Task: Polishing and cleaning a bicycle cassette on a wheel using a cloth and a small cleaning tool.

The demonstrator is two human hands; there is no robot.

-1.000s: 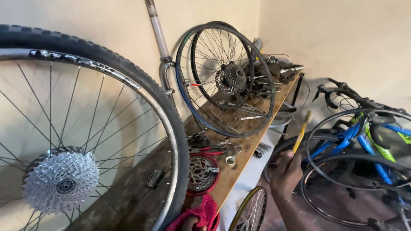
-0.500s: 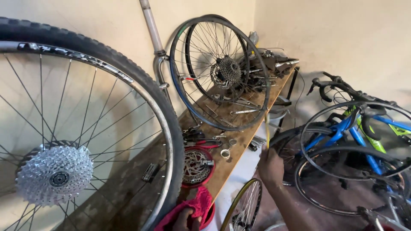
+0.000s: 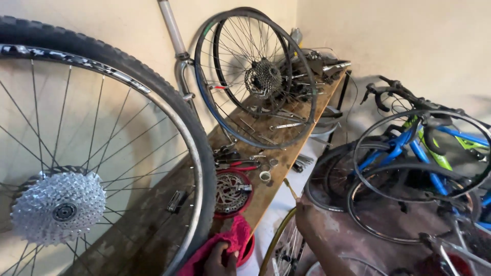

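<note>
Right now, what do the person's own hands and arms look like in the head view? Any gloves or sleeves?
No gloves or sleeves show. The left hand is bare, with only the fingers and knuckles in frame. The right forearm is bare along its visible length; the right hand itself cannot be made out. No watch or jewellery shows.

L hand (image 3: 219, 259) fingers curled, R forearm (image 3: 319, 237) extended
</note>
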